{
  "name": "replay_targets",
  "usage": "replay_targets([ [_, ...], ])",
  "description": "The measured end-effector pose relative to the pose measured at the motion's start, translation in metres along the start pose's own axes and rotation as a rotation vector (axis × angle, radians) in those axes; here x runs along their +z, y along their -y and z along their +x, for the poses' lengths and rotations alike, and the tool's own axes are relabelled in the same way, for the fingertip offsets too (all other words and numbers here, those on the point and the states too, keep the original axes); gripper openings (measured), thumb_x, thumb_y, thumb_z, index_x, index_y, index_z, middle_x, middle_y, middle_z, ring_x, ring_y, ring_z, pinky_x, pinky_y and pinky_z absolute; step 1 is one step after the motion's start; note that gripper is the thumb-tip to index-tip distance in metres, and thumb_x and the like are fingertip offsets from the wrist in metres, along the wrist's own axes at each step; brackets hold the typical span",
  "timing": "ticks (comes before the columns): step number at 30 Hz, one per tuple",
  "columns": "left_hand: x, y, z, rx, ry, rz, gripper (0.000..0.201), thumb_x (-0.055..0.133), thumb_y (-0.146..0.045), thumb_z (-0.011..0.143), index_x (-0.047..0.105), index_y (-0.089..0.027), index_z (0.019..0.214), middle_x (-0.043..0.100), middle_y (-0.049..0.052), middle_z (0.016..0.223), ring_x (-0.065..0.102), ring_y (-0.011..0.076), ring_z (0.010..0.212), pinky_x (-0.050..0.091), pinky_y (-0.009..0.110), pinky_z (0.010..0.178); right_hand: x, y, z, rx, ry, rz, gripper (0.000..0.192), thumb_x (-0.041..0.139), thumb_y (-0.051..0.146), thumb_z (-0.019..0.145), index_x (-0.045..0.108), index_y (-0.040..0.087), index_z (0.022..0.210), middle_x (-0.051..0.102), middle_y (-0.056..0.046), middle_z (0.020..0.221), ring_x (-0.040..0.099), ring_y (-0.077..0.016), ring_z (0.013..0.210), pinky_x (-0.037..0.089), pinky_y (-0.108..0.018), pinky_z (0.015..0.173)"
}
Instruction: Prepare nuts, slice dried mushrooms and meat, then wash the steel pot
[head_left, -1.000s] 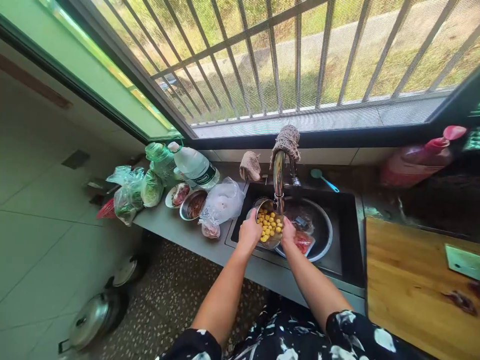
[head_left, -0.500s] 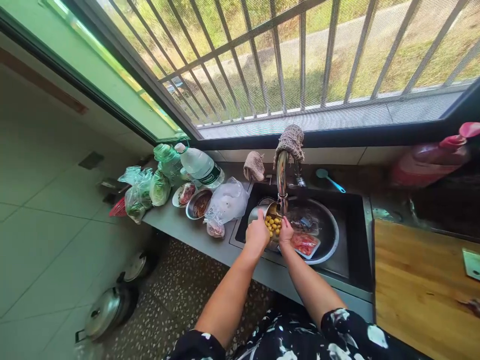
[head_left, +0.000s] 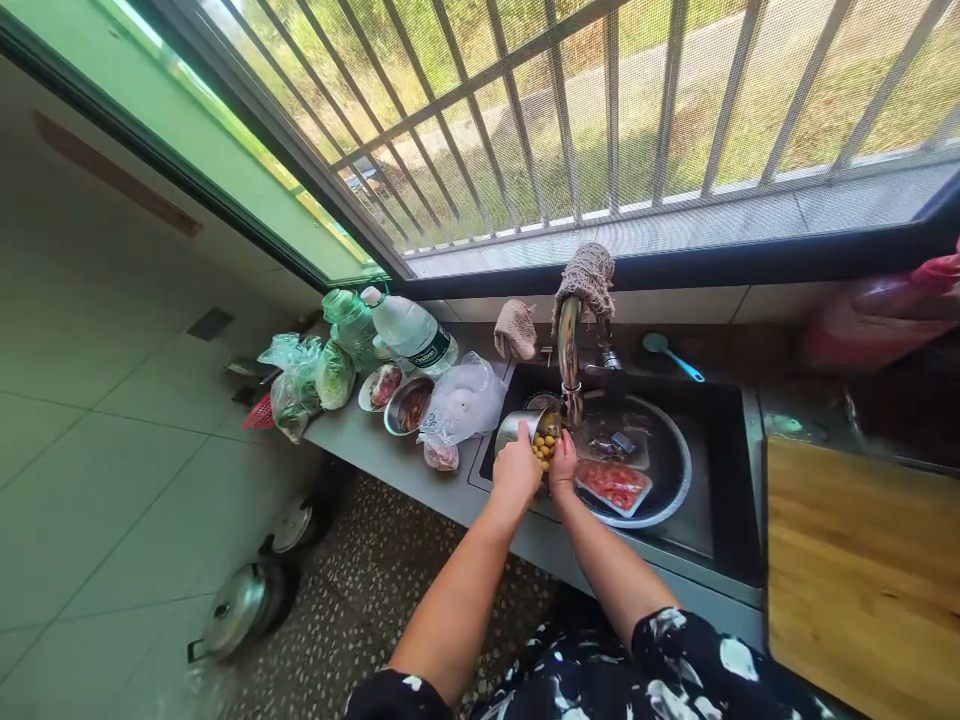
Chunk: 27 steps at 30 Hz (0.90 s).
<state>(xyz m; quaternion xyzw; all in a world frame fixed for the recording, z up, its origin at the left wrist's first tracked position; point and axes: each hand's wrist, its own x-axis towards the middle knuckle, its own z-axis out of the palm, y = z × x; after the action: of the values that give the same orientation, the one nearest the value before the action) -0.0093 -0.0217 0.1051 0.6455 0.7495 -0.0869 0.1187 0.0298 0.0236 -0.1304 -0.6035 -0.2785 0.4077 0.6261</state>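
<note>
A shiny metal bowl (head_left: 516, 428) is tilted over the sink, its mouth turned to the right. My left hand (head_left: 517, 470) is closed on the bowl's near side. Inside the mouth lie several small, round yellow pieces (head_left: 543, 452) whose kind I cannot make out. Against the mouth, my right hand (head_left: 562, 466) is held with its fingers stretched upward beside the yellow pieces. The faucet (head_left: 570, 365) curves down just behind the bowl. To the right, a large round basin (head_left: 681, 475) in the sink contains a wrapped tray of red meat (head_left: 616, 486) and another clear package (head_left: 619, 444).
Left on the counter are a plastic bag (head_left: 465, 400), a small bowl of dark food (head_left: 412, 405), a plate with meat (head_left: 385, 385), a big water bottle (head_left: 412, 330) and a cabbage (head_left: 334, 378). A blue spoon (head_left: 675, 358) lies behind the sink; a wooden board (head_left: 862, 540) is at right.
The bowl is tipped further, its mouth facing more to the right. My right hand has shifted slightly left and lower against it. The view has turned a little.
</note>
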Motion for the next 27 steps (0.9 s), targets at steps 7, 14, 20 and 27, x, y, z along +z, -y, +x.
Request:
replay_targets([
  [7,-0.012,0.005,0.003,-0.078,-0.006,-0.02,0.051,0.044,-0.025,0.08,0.028,-0.02,0.128,0.061,0.014,0.094,0.059,0.0244,0.091,0.042,0.031,0.077,0.002,0.02,-0.016,-0.27,0.182,-0.256,0.056,0.03,0.045,0.082,0.039,0.012,0.126,0.033,-0.011,0.135,0.025,-0.0187,0.126,0.019,-0.038,0.104],
  [14,-0.013,-0.008,0.001,0.016,-0.038,0.023,0.049,0.038,-0.028,0.083,0.025,-0.018,0.129,0.061,0.014,0.091,0.06,0.0239,0.088,0.044,0.031,0.074,0.006,0.027,-0.02,-0.281,0.173,-0.249,0.06,0.033,0.048,0.081,0.031,0.013,0.13,0.021,-0.011,0.14,0.017,-0.0216,0.128,0.016,-0.041,0.105],
  [20,-0.007,-0.015,0.0,0.035,-0.047,0.041,0.049,0.036,-0.03,0.084,0.024,-0.017,0.13,0.061,0.015,0.091,0.06,0.0233,0.087,0.044,0.031,0.073,0.002,0.022,-0.017,-0.298,0.195,-0.252,0.06,0.036,0.045,0.08,0.029,0.013,0.131,0.018,-0.012,0.141,0.014,-0.0219,0.129,0.016,-0.042,0.104],
  [27,-0.001,-0.024,-0.002,0.041,-0.022,0.044,0.048,0.033,-0.028,0.085,0.025,-0.014,0.13,0.062,0.015,0.091,0.06,0.0223,0.085,0.045,0.029,0.072,0.001,0.012,-0.019,-0.297,0.18,-0.22,0.058,0.038,0.04,0.079,0.03,0.016,0.131,0.022,-0.011,0.139,0.017,-0.0214,0.128,0.018,-0.041,0.103],
])
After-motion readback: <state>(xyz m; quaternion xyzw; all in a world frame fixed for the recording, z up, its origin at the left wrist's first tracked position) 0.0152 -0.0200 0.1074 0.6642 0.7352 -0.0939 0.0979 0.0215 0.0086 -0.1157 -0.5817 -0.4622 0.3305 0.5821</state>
